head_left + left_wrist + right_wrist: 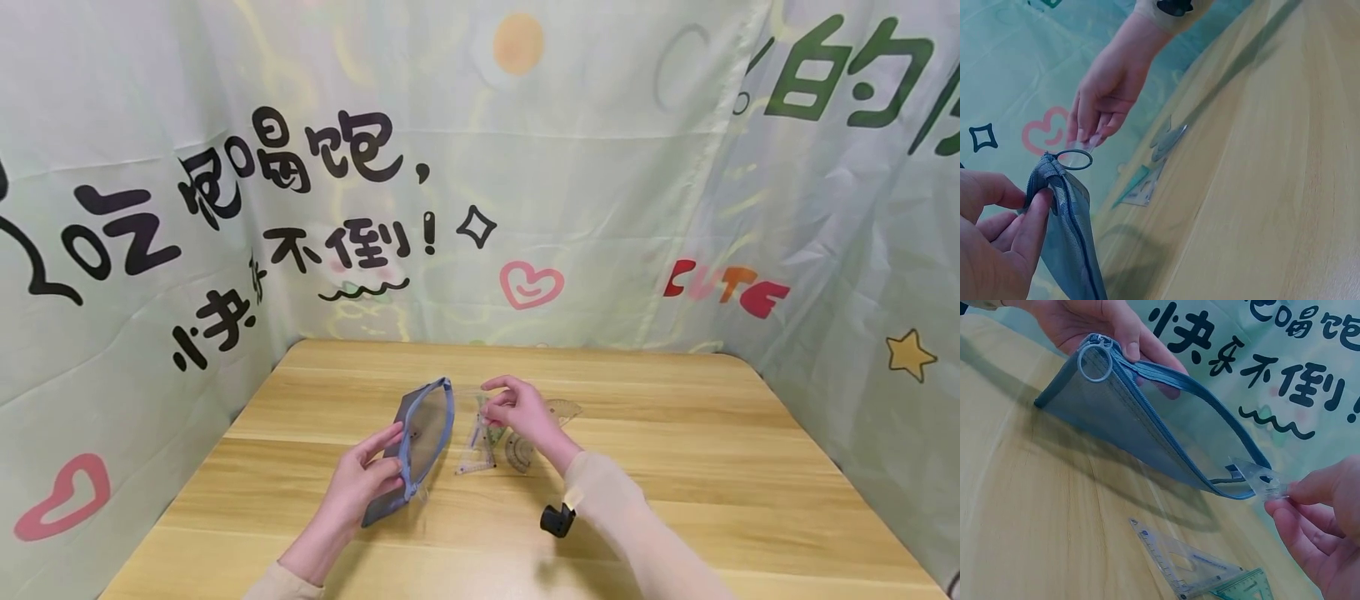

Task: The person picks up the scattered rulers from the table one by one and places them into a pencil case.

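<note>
My left hand (363, 479) grips the near side of a grey-blue zip pouch (1107, 425), thumb and fingers at its rim. The pouch stands tilted with its zip undone and its mouth spread toward the right. A ring pull (1095, 362) hangs at one zip end. My right hand (528, 412) pinches a clear plastic piece with a small hole (1266, 481), whose far end overlaps the pouch mouth. Below this hand, a clear set square (1179, 565) and a green set square (1247, 586) lie on the table, partly overlapping.
Two clear protractors, a nearer protractor (519, 452) and a farther protractor (564, 408), lie on the wooden table (712, 467) around the right wrist. A black camera (557, 521) is strapped to that wrist. Printed curtains (600, 208) rise behind and beside the table.
</note>
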Motion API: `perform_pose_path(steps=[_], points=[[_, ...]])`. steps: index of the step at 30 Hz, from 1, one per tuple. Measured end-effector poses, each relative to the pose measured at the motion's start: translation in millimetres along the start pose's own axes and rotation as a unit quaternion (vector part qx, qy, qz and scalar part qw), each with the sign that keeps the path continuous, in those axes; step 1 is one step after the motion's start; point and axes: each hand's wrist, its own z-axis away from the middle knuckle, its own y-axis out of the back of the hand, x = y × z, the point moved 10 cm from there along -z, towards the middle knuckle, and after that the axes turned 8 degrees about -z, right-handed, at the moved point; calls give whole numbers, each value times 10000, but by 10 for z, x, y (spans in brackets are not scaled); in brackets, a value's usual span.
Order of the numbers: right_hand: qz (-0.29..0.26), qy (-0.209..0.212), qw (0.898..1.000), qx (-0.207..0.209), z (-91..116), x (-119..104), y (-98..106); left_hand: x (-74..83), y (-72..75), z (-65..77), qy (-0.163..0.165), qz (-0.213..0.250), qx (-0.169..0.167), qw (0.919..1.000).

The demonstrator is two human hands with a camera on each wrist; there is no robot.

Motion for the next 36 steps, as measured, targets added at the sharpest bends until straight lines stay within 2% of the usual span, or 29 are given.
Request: perform_pose_path(steps=[6,17,25,36], points=[[-275,-129,9995,43,-6,32,-26,1,-4,-6,-18,47,-8,10000],[-415,-82,9991,-20,-36,37,-152,9,-44,9,-77,0,-32,10000],[-781,-56,9969,-61,-38,18,-286,5,-43,2,-46,49,-33,10000],[-859,-74,9962,-88,-55,22,-447,19,-17,4,2,99,-1,10000]])
